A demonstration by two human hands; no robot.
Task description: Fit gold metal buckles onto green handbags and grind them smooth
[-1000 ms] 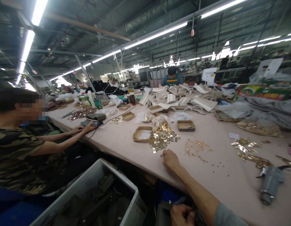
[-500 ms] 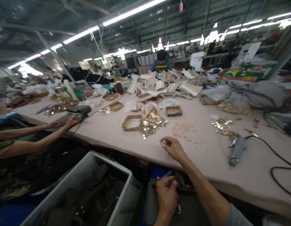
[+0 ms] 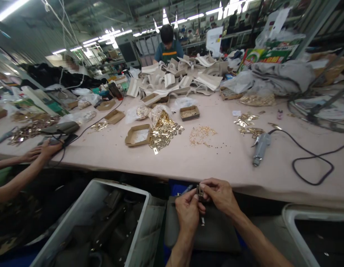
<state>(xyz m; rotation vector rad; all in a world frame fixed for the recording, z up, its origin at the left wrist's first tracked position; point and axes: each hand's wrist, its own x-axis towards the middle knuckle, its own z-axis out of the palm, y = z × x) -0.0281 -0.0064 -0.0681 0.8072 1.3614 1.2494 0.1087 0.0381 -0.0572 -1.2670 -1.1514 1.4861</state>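
Note:
Both hands meet below the table's near edge, over a dark grey bag lying in my lap. My left hand is closed, thumb and fingers pinching at a small metal fitting. My right hand is closed on the same fitting from the right. A pile of gold metal clasps lies on the pink table straight ahead, beside a brown cardboard tray and a scatter of small gold parts.
A grey electric screwdriver with a black cord lies to the right. Grey bins hold dark bags at lower left; another bin is at lower right. A co-worker's hands rest at the left. A person sits behind beige bag pieces.
My right hand left the table carrying a small metal piece and came down to join my left hand over the bag. The view tilted downward.

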